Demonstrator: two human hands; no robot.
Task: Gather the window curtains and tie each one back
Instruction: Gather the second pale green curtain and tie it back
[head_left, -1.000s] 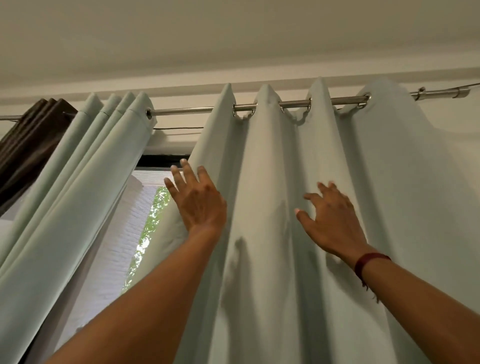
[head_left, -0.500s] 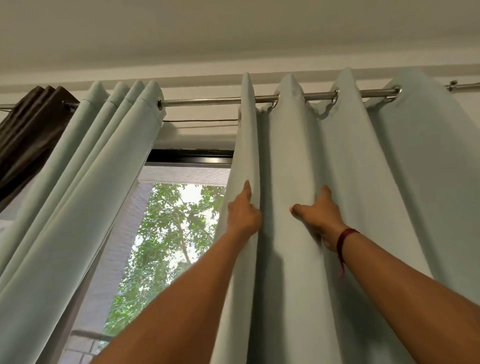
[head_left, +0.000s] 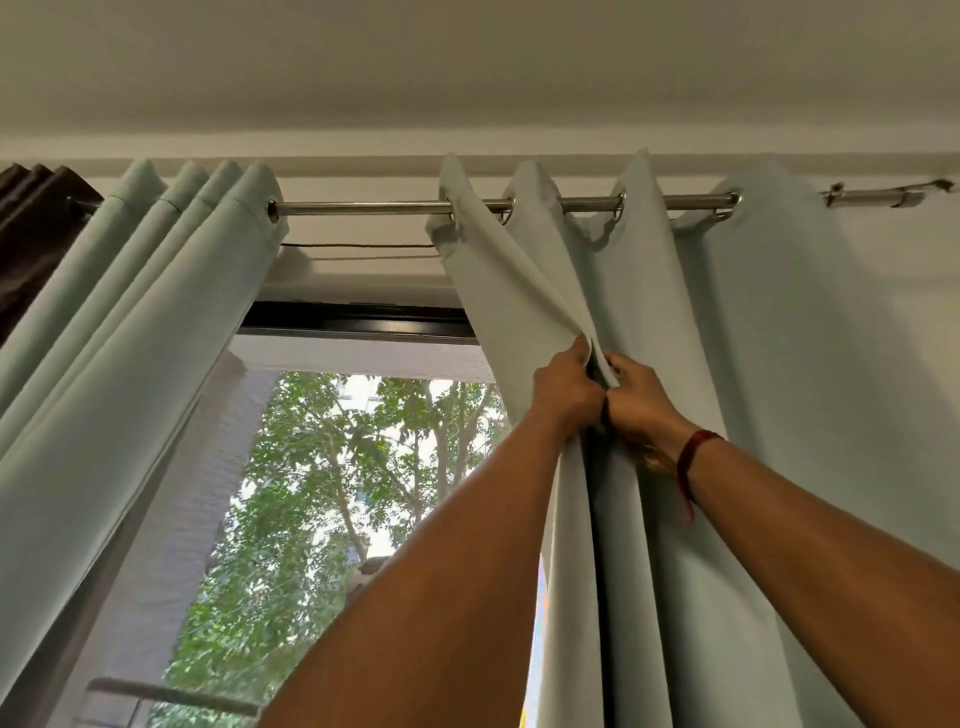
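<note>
Folds of the right curtain (head_left: 649, 312) sit bunched inside curled fingers of both hands.

An off-white ceiling (head_left: 467, 67) is spanning the top, meeting a pale wall (head_left: 909, 260). A metal rod (head_left: 363, 208) is running horizontally beneath it, a thin dark cable (head_left: 358, 245) hanging just below. Daylight is entering through a window (head_left: 332, 457) with a black top frame (head_left: 358, 325); outside, a leafy green tree (head_left: 306, 582) is standing beside a pale, textured outer wall (head_left: 171, 545).
</note>
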